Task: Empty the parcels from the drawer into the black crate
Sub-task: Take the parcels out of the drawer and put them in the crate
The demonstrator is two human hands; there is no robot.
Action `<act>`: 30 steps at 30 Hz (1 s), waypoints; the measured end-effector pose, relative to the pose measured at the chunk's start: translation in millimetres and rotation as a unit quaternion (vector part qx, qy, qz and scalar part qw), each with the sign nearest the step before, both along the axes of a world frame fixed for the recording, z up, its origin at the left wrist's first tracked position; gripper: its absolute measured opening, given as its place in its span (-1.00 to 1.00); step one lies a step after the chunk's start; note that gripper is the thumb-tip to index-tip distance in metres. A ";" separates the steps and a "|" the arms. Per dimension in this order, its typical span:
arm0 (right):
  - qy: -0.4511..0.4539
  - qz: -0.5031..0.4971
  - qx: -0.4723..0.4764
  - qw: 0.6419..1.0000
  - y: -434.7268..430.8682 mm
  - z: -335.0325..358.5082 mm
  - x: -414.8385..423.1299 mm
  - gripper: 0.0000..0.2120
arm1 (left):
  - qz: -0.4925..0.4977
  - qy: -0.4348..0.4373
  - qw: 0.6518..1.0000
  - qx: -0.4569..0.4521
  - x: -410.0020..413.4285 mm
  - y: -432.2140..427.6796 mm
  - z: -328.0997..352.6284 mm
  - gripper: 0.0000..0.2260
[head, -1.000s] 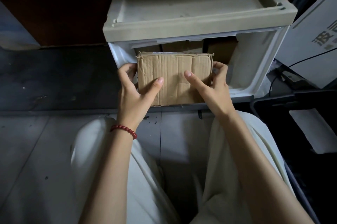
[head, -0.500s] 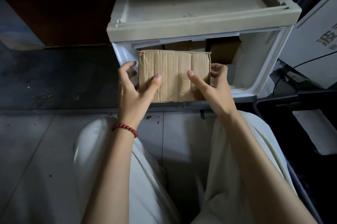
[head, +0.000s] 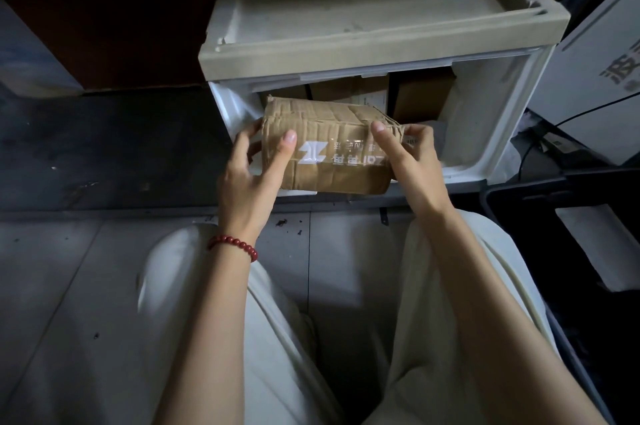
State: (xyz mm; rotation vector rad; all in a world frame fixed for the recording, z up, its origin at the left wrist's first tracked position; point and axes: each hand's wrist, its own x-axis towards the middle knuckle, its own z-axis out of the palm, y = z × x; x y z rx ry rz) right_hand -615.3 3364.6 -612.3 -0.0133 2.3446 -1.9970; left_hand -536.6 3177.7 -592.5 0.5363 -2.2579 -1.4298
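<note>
1. In the head view, one brown parcel (head: pixel 329 151) is held up at the open front of the drawer (head: pixel 485 133), over the drawer's front edge. It cannot be told if the parcel's bottom touches that edge.
2. The parcel's left end is gripped by the left hand (head: pixel 246 178). Its fingers (head: pixel 247 133) are curled round the back, and its thumb is pressed on the printed front.
3. The parcel's right end is gripped the same way by the right hand (head: pixel 415 168), with the thumb on the front and the other fingers tucked behind the torn corner.
4. The parcel's long side is laid from left to right, along the drawer's front edge, with one hand at each short end.
5. More parcels (head: pixel 349 92) can be seen deeper in, by the drawer's back wall, so the job is judged to be far from done.
6. The black crate (head: pixel 526 234) is set on the floor just past the drawer's right front corner. A white sheet (head: pixel 602 244) is seen inside it.
7. The crate is nearer to the right hand. The parcel will likely have to be swung to the right, short end first, and then let down into the crate.
</note>
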 end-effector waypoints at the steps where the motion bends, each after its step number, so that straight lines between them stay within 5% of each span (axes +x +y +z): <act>1: -0.001 0.001 -0.008 1.000 0.0 -0.3 -0.4 -0.50 | 0.002 -0.003 1.000 -0.001 -0.5 0.3 0.3 -0.52; 12: -0.031 0.041 -0.018 0.998 1.9 -0.2 -3.2 -0.29 | 0.003 0.006 1.000 0.014 -3.7 4.7 -2.9 -0.50; 16: -0.018 0.055 0.021 0.998 -1.0 -7.7 -6.7 -0.38 | -0.005 -0.001 1.000 -0.002 -6.5 2.0 -6.0 -0.61; 24: -0.034 0.017 0.005 0.999 -2.9 -9.2 -6.5 -0.47 | -0.013 0.019 0.999 -0.030 -7.8 2.0 -8.0 -0.44; 30: -0.012 -0.012 -0.014 1.000 0.1 -4.2 -6.5 -0.60 | -0.022 0.018 0.999 -0.035 -14.6 5.4 -15.0 -0.54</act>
